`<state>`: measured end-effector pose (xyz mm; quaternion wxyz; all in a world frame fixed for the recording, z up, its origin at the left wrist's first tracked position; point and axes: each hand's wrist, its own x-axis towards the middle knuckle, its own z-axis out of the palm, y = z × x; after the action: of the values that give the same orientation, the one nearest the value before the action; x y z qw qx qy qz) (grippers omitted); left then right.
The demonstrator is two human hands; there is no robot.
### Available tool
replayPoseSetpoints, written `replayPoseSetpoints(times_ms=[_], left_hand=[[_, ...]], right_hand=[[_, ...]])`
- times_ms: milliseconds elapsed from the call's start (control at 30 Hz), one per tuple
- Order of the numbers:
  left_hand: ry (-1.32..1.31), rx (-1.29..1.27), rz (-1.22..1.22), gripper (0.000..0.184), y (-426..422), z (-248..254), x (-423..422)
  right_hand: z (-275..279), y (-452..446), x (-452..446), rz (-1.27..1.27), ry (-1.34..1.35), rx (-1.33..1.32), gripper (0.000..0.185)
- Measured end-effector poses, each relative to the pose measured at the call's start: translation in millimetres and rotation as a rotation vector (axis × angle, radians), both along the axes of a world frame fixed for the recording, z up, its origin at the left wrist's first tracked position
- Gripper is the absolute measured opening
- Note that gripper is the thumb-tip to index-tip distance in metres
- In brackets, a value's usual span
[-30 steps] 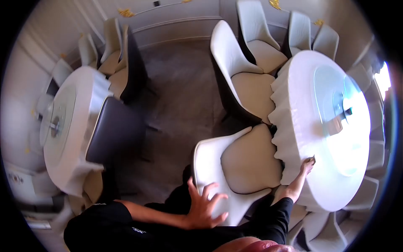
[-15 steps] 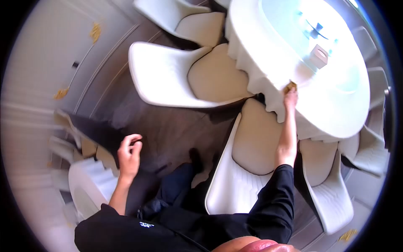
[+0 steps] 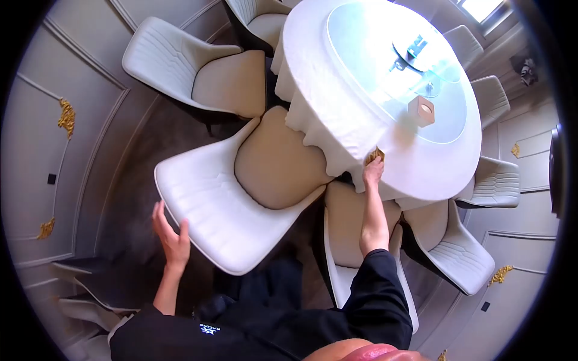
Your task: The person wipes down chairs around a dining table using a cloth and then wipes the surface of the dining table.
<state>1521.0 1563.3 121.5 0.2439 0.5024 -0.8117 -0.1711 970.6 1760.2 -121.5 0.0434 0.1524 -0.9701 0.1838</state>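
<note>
My right hand (image 3: 373, 171) is closed on a small brown object (image 3: 376, 156) at the near edge of the round table with its white cloth (image 3: 337, 114). What the object is cannot be made out. At the lower left, my left hand (image 3: 172, 239) has its fingers apart and holds nothing; it is beside the back of a white chair (image 3: 211, 204) with a beige seat, and whether it touches the chair is unclear. A tissue box (image 3: 421, 111) stands on the glass turntable (image 3: 448, 123), near a dark stand (image 3: 412, 57) with small items.
Another white chair (image 3: 180, 69) stands at the upper left. To the right of my right arm is a chair (image 3: 448, 240), with a further one (image 3: 497, 183) beyond it. Panelled walls (image 3: 78, 108) with gold ornaments surround the table. Dark floor (image 3: 132, 198) shows at the left.
The view has turned and shifted along the table. My right hand still holds the brown object at the table's edge. My left hand has come beside a different chair's back.
</note>
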Motion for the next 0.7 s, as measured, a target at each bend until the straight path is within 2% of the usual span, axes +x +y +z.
replayPoseSetpoints(times_ms=[33,67,133,167,267,333,400,533,600,667,700], left_hand=[[0.097,0.174,0.026,0.065,-4,-9,-5],[0.112,0.213,0.030,0.067,-5,-9,-14],[0.140,0.216,0.049,0.066,-9,-6,-27],[0.120,0.200,0.090,0.066,-8,-8,-31],[0.094,0.204,0.220,0.063,-1,-6,-41],[0.072,0.208,0.250,0.062,-1,-4,-44],[0.016,0.216,0.258,0.061,-1,-5,-42],[0.011,0.328,0.351,0.064,4,-6,-37],[0.013,0.350,0.390,0.065,5,-5,-38],[0.018,0.374,0.442,0.065,9,-6,-32],[-0.065,0.334,0.415,0.066,10,0,-33]], right_hand=[[-4,-16,-1,-0.030,0.016,0.085,0.023],[-4,-34,4,-0.038,0.012,0.091,0.023],[-2,-79,8,-0.440,0.061,0.279,0.020],[-12,-100,3,-0.601,0.169,0.385,0.020],[-1,-162,-7,-0.610,0.248,0.261,0.020],[1,-214,-23,-0.538,0.173,0.272,0.023],[5,-261,-37,-0.402,0.212,0.191,0.025],[12,-361,-73,-0.297,0.118,0.064,0.025],[5,-402,-92,-0.080,0.282,-0.003,0.021],[13,-443,-107,0.094,0.163,-0.053,0.021],[7,-458,-117,0.224,0.220,-0.059,0.020]])
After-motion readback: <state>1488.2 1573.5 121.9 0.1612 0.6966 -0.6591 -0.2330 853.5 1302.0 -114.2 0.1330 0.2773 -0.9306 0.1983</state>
